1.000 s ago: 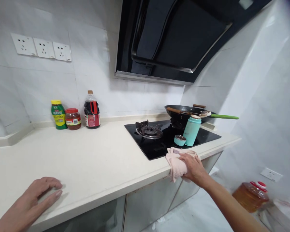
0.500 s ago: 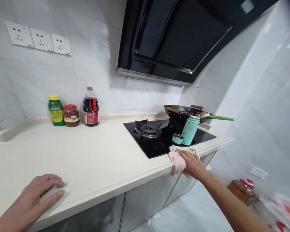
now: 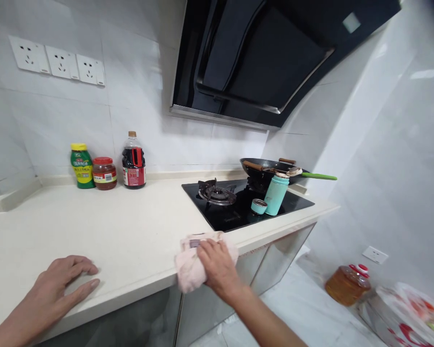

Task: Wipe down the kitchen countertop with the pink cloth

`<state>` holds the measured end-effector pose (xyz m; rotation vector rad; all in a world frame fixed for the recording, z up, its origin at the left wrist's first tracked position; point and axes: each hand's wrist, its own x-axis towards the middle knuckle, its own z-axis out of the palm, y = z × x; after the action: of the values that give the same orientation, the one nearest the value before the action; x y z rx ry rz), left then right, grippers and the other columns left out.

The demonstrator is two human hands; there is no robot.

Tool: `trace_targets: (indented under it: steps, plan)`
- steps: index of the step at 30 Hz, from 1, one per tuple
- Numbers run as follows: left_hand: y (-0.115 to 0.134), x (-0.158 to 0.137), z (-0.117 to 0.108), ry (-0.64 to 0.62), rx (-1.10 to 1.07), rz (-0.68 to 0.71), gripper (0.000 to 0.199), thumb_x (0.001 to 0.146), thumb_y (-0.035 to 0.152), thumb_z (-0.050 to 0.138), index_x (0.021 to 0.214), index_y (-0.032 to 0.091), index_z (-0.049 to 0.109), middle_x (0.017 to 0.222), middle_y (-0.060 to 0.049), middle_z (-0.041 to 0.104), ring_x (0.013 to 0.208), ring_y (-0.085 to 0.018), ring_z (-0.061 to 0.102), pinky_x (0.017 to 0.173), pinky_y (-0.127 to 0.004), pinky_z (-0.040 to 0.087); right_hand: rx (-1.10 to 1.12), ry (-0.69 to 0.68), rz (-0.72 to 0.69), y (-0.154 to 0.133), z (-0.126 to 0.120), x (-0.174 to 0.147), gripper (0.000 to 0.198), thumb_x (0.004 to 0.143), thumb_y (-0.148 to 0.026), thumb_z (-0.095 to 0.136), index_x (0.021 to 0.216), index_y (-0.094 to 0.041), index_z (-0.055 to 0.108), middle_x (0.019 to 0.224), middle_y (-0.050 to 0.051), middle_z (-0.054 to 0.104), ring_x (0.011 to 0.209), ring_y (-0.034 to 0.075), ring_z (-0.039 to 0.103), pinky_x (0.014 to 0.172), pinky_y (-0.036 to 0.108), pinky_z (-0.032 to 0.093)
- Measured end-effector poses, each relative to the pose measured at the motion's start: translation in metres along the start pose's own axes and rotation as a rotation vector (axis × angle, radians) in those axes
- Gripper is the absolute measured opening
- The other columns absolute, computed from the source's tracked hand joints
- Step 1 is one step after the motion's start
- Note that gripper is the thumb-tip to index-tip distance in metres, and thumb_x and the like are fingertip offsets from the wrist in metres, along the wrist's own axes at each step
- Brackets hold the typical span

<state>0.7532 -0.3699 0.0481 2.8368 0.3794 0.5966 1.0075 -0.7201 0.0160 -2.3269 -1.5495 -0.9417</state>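
Observation:
A pale pink cloth [image 3: 190, 267] lies bunched over the front edge of the cream countertop [image 3: 130, 231], just in front of the gas hob [image 3: 235, 217]. My right hand [image 3: 217, 265] grips it from above, fingers bent over the folds, and part of the cloth hangs down past the edge. At the lower left, my left hand [image 3: 67, 286] rests on the counter near the front edge, thumb and fingers apart and nothing between them. A teal bottle [image 3: 277, 196] without its lid stands on the hob, with a teal cap [image 3: 259, 206] beside it.
A wok [image 3: 246, 164] with a green-handled utensil [image 3: 320, 176] sits on the far burner. Against the wall stand a green squeeze bottle [image 3: 82, 168], a red-lidded jar [image 3: 104, 176] and a dark sauce bottle [image 3: 134, 166]. An oil jug [image 3: 347, 286] is on the floor. The range hood [image 3: 267, 62] overhangs.
My right hand has slid the cloth leftward along the counter's front edge, from in front of the teal bottle to the hob's near-left corner. My left hand has stayed nearly still.

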Motion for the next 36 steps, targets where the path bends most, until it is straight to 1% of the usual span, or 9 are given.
trace_targets:
  steps: [3,6,10,15,22,26,30,33,36]
  plan:
    - [0.001,0.002,-0.003,-0.006,0.01,0.002,0.041,0.081,0.066,0.059,0.099,0.032,0.074,0.116,-0.002,0.069,0.111,-0.027,0.059,0.101,-0.043,0.045,0.003,0.1,-0.116,-0.056,0.005,0.025,0.031,0.088,-0.023,0.066,0.117,-0.016,0.058,0.12,0.016,0.061,0.114,0.035,0.05,0.094,0.055,0.043]
    - [0.001,0.003,-0.005,-0.002,0.021,0.008,0.041,0.081,0.064,0.059,0.098,0.03,0.074,0.114,-0.003,0.07,0.11,-0.026,0.06,0.102,-0.041,0.045,0.024,0.168,-0.207,-0.095,0.011,0.044,0.024,0.095,-0.022,0.056,0.117,-0.014,0.057,0.113,0.014,0.061,0.11,0.033,0.051,0.091,0.052,0.045]
    - [0.006,0.001,-0.01,0.012,0.015,-0.001,0.039,0.083,0.062,0.058,0.096,0.028,0.073,0.112,-0.002,0.071,0.108,-0.024,0.063,0.099,-0.035,0.048,0.102,0.213,-0.301,-0.1,0.011,0.049,0.022,0.099,-0.021,0.048,0.119,-0.016,0.057,0.111,0.011,0.061,0.102,0.028,0.052,0.087,0.047,0.048]
    - [0.014,-0.004,-0.014,0.03,-0.012,-0.059,0.041,0.084,0.063,0.056,0.1,0.028,0.073,0.113,-0.002,0.071,0.109,-0.024,0.063,0.099,-0.033,0.05,0.191,0.233,-0.358,-0.043,0.001,0.026,0.023,0.098,-0.013,0.049,0.12,-0.016,0.055,0.117,0.012,0.061,0.103,0.026,0.054,0.09,0.046,0.046]
    - [0.015,-0.005,-0.012,0.014,-0.025,-0.065,0.039,0.085,0.061,0.059,0.101,0.028,0.072,0.117,-0.004,0.069,0.113,-0.024,0.06,0.103,-0.037,0.048,0.158,0.227,-0.231,0.082,0.01,-0.032,0.032,0.094,-0.011,0.053,0.124,-0.02,0.053,0.124,0.013,0.059,0.116,0.027,0.052,0.099,0.047,0.042]
    - [0.014,-0.005,-0.011,0.021,-0.043,-0.024,0.037,0.086,0.058,0.058,0.1,0.027,0.071,0.115,-0.005,0.068,0.111,-0.024,0.06,0.1,-0.038,0.048,0.033,0.167,-0.041,0.168,0.022,-0.078,0.035,0.089,-0.013,0.053,0.124,-0.018,0.052,0.123,0.016,0.058,0.118,0.03,0.051,0.101,0.049,0.04]
    - [0.02,-0.006,-0.013,0.031,-0.039,0.013,0.033,0.087,0.056,0.057,0.097,0.028,0.071,0.112,-0.003,0.069,0.108,-0.024,0.06,0.095,-0.036,0.048,-0.102,0.051,0.186,0.238,0.023,-0.113,0.054,0.075,-0.019,0.056,0.128,-0.013,0.049,0.129,0.021,0.053,0.121,0.036,0.047,0.103,0.053,0.038]
    - [0.025,-0.006,-0.014,0.038,-0.042,0.031,0.032,0.088,0.055,0.056,0.097,0.029,0.071,0.11,-0.003,0.069,0.105,-0.024,0.06,0.092,-0.035,0.047,-0.164,-0.032,0.226,0.254,0.02,-0.119,0.062,0.068,-0.019,0.055,0.129,-0.014,0.046,0.129,0.02,0.053,0.12,0.037,0.048,0.102,0.052,0.039]
    - [0.027,-0.007,-0.013,0.038,-0.042,0.031,0.032,0.089,0.054,0.054,0.098,0.029,0.07,0.111,-0.003,0.067,0.106,-0.024,0.058,0.091,-0.035,0.044,-0.216,-0.049,0.241,0.232,0.018,-0.109,0.063,0.066,-0.017,0.055,0.128,-0.017,0.045,0.128,0.019,0.054,0.118,0.037,0.05,0.1,0.051,0.04]
